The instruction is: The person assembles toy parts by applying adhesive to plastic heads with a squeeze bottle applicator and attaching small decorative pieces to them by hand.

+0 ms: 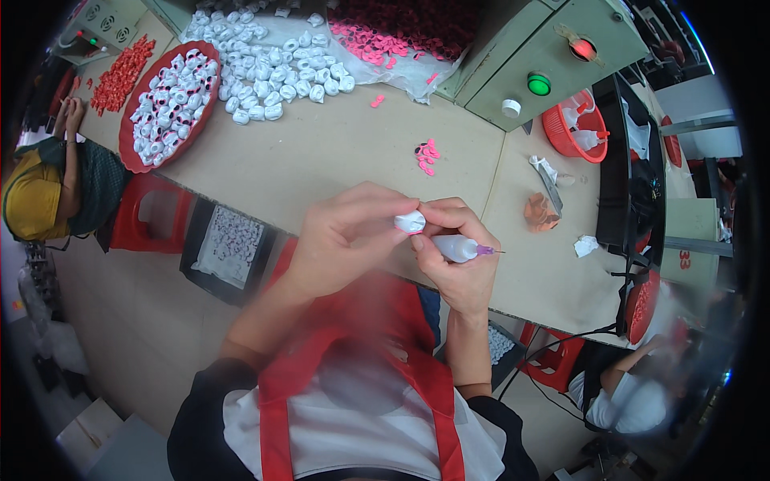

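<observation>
A small white rounded piece [410,221] with a pink edge is pinched between the fingertips of both hands, above the table's front edge. My left hand [341,232] is closed on it from the left, thumb below and fingers above. My right hand [461,268] keeps a small translucent squeeze bottle [454,248] in the palm, its purple needle tip pointing right. The thumb and forefinger of that same hand also touch the white piece. Beyond them on the table lies a little cluster of pink pieces [428,157].
White pieces [277,76] spread over the far table beside a heaped red tray [210,68]. Pink pieces [377,48] are piled at the back. A green machine box [489,88], red basket of bottles [563,143] and tweezers [549,188] stand right. Co-workers sit on both sides.
</observation>
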A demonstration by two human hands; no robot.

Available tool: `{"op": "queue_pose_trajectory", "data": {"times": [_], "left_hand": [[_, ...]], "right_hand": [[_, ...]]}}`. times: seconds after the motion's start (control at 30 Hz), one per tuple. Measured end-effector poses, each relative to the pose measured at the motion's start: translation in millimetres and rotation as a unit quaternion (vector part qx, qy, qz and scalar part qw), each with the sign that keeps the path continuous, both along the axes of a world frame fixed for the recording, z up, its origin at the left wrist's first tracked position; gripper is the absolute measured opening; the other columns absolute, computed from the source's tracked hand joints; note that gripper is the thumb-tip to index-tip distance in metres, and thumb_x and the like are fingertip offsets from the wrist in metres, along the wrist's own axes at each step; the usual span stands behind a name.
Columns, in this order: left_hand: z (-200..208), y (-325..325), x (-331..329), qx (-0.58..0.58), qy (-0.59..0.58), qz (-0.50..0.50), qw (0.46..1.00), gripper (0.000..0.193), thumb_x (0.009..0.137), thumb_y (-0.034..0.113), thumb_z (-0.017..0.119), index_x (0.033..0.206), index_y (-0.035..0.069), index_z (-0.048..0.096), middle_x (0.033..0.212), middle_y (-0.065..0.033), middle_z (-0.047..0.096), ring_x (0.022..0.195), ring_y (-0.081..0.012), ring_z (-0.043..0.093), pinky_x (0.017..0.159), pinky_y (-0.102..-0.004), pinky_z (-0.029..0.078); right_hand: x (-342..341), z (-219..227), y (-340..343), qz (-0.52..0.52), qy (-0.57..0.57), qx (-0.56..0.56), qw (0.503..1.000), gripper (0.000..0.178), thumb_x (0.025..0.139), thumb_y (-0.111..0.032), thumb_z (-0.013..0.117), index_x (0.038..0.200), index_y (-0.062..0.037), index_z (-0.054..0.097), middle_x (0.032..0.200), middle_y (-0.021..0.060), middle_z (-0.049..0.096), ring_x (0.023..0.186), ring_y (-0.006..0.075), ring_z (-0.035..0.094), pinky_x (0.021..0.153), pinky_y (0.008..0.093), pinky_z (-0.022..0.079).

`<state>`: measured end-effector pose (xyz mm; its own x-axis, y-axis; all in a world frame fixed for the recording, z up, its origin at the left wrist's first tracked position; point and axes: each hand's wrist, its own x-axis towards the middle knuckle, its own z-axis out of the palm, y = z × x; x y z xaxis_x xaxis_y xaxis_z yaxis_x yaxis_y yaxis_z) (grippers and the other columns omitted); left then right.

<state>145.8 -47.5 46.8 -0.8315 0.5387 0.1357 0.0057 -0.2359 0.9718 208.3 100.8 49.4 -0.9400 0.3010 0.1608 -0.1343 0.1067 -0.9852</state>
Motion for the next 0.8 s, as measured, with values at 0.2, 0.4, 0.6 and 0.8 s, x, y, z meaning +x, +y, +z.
{"op": "queue_pose_trajectory", "data": {"times": [0.2,0.4,0.6,0.8], "left_hand": [[-3.3,-2.0,-0.9,0.028,-0.037,-0.015,0.999,0.028,0.075,-0.005,0.062,0.103,-0.001,0.062,0.098,-0.0102,0.061,0.092,-0.0177,0.058,0.079,-0.0277,0.046],[-8.5,-16.1,-10.8,-0.001,-0.053,-0.032,0.998,0.026,0.075,-0.004,0.063,0.101,0.0,0.063,0.096,-0.0093,0.062,0.089,-0.0146,0.058,0.078,-0.0259,0.046],[5.1,-97.1,-122.5,-0.197,0.167,0.358,0.898,0.025,0.075,0.011,0.069,0.097,-0.001,0.064,0.081,-0.0046,0.065,0.07,-0.0075,0.059,0.063,-0.0192,0.046],[-3.2,-118.6,-184.2,-0.387,0.476,0.496,0.614,0.023,0.073,0.019,0.07,0.091,0.005,0.065,0.076,-0.01,0.064,0.061,-0.02,0.061,0.058,-0.0335,0.047]], "right_hand": [[-0.7,-0.8,-1.2,0.012,-0.02,-0.057,0.998,0.026,0.066,0.007,0.065,0.091,0.0001,0.063,0.085,0.0073,0.061,0.078,0.013,0.058,0.068,0.024,0.045],[-5.8,-4.7,-3.3,0.052,-0.072,-0.096,0.991,0.019,0.073,0.001,0.065,0.092,0.0004,0.063,0.082,0.0049,0.062,0.072,0.0085,0.056,0.063,0.0205,0.043],[-12.6,-15.4,-3.9,-0.01,-0.139,-0.103,0.985,0.018,0.08,-0.004,0.061,0.098,0.0014,0.061,0.082,0.005,0.061,0.066,0.0077,0.055,0.058,0.02,0.045],[-16.3,-25.3,-2.1,-0.04,-0.18,-0.104,0.977,0.02,0.078,-0.005,0.063,0.098,-0.0001,0.061,0.078,-0.0008,0.059,0.068,0.0038,0.053,0.063,0.0182,0.043]]}}
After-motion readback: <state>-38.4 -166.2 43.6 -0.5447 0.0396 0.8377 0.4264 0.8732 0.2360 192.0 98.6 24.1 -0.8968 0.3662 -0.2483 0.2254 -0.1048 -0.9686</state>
